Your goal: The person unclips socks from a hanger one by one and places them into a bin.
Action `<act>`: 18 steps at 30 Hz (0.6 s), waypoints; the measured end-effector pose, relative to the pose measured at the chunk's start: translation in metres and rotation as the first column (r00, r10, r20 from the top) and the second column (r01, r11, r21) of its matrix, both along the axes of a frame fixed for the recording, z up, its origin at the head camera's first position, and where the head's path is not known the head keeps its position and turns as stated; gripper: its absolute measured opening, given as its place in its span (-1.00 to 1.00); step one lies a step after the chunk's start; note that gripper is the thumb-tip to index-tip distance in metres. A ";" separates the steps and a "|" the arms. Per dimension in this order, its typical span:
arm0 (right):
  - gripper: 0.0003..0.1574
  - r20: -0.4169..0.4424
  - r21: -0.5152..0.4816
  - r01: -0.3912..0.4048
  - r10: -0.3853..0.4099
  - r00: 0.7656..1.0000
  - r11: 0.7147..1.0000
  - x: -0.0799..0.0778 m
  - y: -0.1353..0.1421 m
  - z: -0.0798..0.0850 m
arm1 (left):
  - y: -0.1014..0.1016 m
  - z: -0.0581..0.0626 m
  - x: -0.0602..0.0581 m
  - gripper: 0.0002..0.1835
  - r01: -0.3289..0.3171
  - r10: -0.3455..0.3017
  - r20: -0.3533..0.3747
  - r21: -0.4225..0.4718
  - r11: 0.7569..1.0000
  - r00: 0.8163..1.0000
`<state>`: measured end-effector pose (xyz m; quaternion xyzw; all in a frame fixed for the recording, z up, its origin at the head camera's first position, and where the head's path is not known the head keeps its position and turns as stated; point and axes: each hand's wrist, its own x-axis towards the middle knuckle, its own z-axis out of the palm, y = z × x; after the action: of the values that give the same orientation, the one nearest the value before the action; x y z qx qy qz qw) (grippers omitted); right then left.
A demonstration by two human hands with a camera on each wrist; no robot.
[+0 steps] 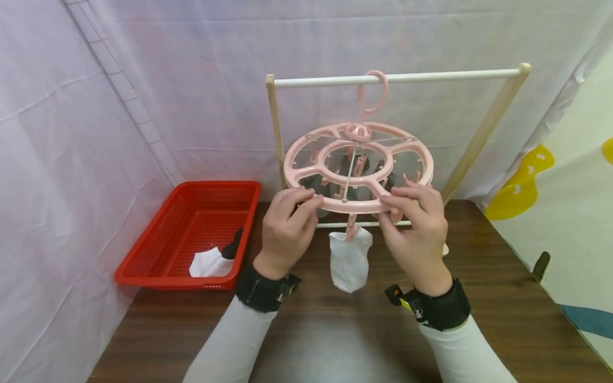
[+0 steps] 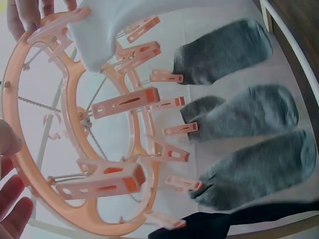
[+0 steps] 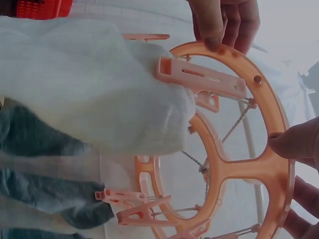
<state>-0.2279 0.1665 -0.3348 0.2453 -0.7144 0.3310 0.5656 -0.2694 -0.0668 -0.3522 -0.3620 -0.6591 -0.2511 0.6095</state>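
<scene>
A round pink clip hanger point(image 1: 351, 206) hangs by its hook from a white rail. My left hand point(image 1: 290, 226) grips the near rim on its left side, and my right hand point(image 1: 417, 230) grips it on the right, thumb below and fingers above. Between the hands a white sock point(image 1: 350, 261) dangles from a pink clip point(image 1: 351, 229). Several grey socks point(image 2: 244, 114) hang from clips farther back in the left wrist view, along with a black sock point(image 2: 219, 224). Other clips, such as one large clip point(image 2: 102, 181), hold nothing.
A red basket point(image 1: 187, 284) stands on the brown table at the left, with a white sock point(image 1: 210, 263) and a black piece point(image 1: 232, 244) inside. The drying rack has a white rail point(image 1: 445, 76) and wooden side posts point(image 1: 488, 127). White cloth walls rise behind and at the left.
</scene>
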 end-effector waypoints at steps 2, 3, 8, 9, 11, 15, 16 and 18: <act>-0.84 0.002 -0.007 -0.006 0.006 1.000 1.000 -0.001 0.001 0.000 | 0.001 -0.002 0.001 -0.76 -0.003 0.003 -0.006 0.016 1.000 1.000; -0.84 0.003 -0.014 -0.007 0.007 1.000 1.000 -0.002 0.002 0.000 | 0.002 -0.004 0.001 -0.77 -0.004 0.004 -0.008 0.031 1.000 1.000; -0.85 0.011 -0.029 0.000 0.001 1.000 1.000 0.001 0.000 0.003 | 0.012 -0.023 0.009 -0.80 0.065 -0.066 0.006 0.120 0.991 0.998; -0.85 0.010 -0.031 -0.001 0.001 1.000 1.000 0.002 -0.001 0.005 | 0.015 -0.029 0.011 -0.79 0.091 -0.095 0.022 0.136 0.986 0.995; -0.85 0.005 -0.033 -0.004 0.004 1.000 0.999 0.006 -0.004 0.009 | 0.021 -0.039 0.013 -0.73 0.150 -0.164 0.073 0.169 0.974 0.984; -0.84 -0.004 -0.040 -0.001 0.001 1.000 0.999 0.017 -0.011 0.020 | 0.030 -0.055 0.020 -0.53 0.212 -0.275 0.292 0.228 0.950 0.916; -0.84 -0.005 -0.042 0.002 -0.002 1.000 0.999 0.020 -0.012 0.022 | 0.031 -0.055 0.022 -0.48 0.226 -0.302 0.362 0.238 0.945 0.882; -0.85 -0.008 -0.047 0.010 -0.010 1.000 0.999 0.023 -0.014 0.025 | 0.034 -0.055 0.027 -0.39 0.264 -0.371 0.501 0.274 0.925 0.782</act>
<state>-0.2045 0.1523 -0.3101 0.2296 -0.7052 0.3439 0.5760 -0.2428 -0.0329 -0.4075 -0.3225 -0.7070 -0.5039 0.3771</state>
